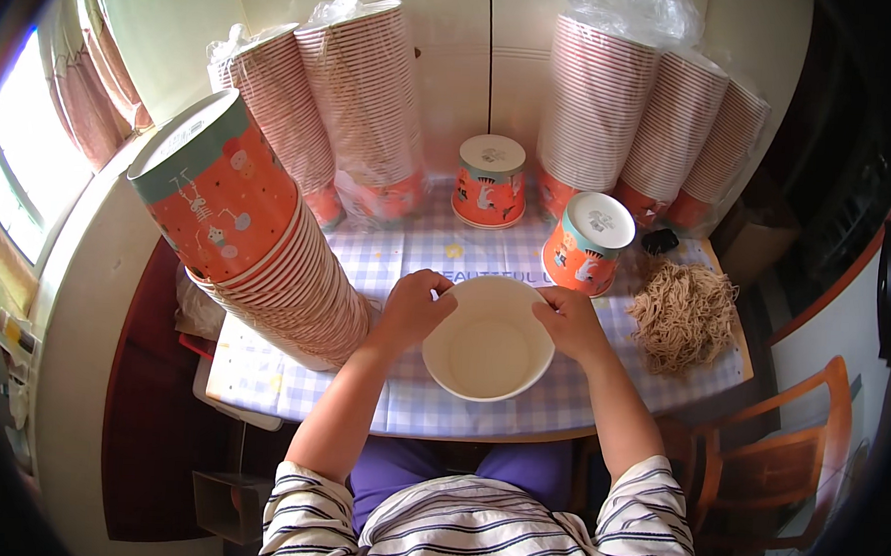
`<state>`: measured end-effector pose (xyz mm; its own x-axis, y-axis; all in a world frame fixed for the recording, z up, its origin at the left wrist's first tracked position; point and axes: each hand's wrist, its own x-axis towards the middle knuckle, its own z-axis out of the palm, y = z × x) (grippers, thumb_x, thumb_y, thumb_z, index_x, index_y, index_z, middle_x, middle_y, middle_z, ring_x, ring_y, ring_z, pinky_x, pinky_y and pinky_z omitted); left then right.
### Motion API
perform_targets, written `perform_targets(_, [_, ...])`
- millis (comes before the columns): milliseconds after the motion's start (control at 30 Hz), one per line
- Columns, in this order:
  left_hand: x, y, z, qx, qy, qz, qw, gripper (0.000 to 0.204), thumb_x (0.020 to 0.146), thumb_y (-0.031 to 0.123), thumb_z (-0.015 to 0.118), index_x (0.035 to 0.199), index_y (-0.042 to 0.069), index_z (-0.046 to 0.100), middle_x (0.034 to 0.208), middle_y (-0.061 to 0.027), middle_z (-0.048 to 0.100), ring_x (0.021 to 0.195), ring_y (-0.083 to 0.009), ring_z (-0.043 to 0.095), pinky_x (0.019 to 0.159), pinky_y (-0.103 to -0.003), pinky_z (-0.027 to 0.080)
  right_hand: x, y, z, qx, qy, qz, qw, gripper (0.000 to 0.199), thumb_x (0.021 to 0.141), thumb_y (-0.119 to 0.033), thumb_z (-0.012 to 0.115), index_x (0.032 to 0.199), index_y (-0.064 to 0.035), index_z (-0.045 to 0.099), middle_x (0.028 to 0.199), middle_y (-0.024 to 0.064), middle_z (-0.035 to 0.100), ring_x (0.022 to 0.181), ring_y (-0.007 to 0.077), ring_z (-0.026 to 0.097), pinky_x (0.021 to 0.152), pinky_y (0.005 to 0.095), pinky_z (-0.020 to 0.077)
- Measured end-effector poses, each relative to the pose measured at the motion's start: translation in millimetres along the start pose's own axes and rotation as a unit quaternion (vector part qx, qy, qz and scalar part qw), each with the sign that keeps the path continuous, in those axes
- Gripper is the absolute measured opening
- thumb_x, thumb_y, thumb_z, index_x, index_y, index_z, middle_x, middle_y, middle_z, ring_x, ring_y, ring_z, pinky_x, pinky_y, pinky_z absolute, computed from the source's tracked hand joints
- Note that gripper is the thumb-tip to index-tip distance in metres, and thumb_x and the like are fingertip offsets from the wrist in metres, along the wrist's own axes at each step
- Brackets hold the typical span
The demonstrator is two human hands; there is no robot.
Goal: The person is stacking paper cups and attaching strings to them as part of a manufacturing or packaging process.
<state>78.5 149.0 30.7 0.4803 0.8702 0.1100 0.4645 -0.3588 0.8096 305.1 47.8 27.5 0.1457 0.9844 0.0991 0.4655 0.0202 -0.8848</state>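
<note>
A white-lined paper tub [489,345] is at the table's near middle, its round mouth turned up toward me. My left hand [419,305] grips its rim at the upper left, fingers closed. At the upper right of the rim, my right hand [571,321] has its fingers closed on the edge too. Beyond my right hand, an orange and green printed tub [583,254] stands upside down, and a similar tub [489,186] is upside down farther back. Left of my left arm rises a tall nested stack of such tubs [259,230], bottoms up.
A tangled heap of tan twine [682,316] lies at the right, near a small black object [659,241]. Plastic-wrapped tub stacks [364,105] line the back left, with more wrapped stacks [597,106] at the back right. A wooden chair [781,457] stands lower right.
</note>
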Motion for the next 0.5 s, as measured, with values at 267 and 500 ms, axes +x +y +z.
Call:
perform_targets(267, [5.6,13.5,7.8,0.138,0.036,0.016,0.990,0.032,0.076,0.030,0.064,0.083,-0.001,0.069,0.070,-0.0145,0.065,0.064,-0.0249,0.063,0.060,-0.035,0.050,2.8,10.4,0.8,-0.005,0.000,-0.007,1.000,0.028,0.080,-0.012,0.052,0.101,0.0000,0.066,0.084,0.0173,0.066,0.074,0.0225,0.064,0.068,0.0321,0.0487])
perform_targets(500, [9.7,-2.9,0.9,-0.009,0.003,-0.035,0.999,0.029,0.076,0.026,0.063,0.083,-0.001,0.070,0.070,-0.0136,0.067,0.062,-0.0208,0.065,0.061,-0.033,0.051,4.0,9.2,-1.5,-0.006,-0.002,-0.002,1.000,0.026,0.081,-0.012,0.052,0.100,-0.0002,0.066,0.082,0.0164,0.067,0.073,0.0209,0.064,0.067,0.0309,0.0484])
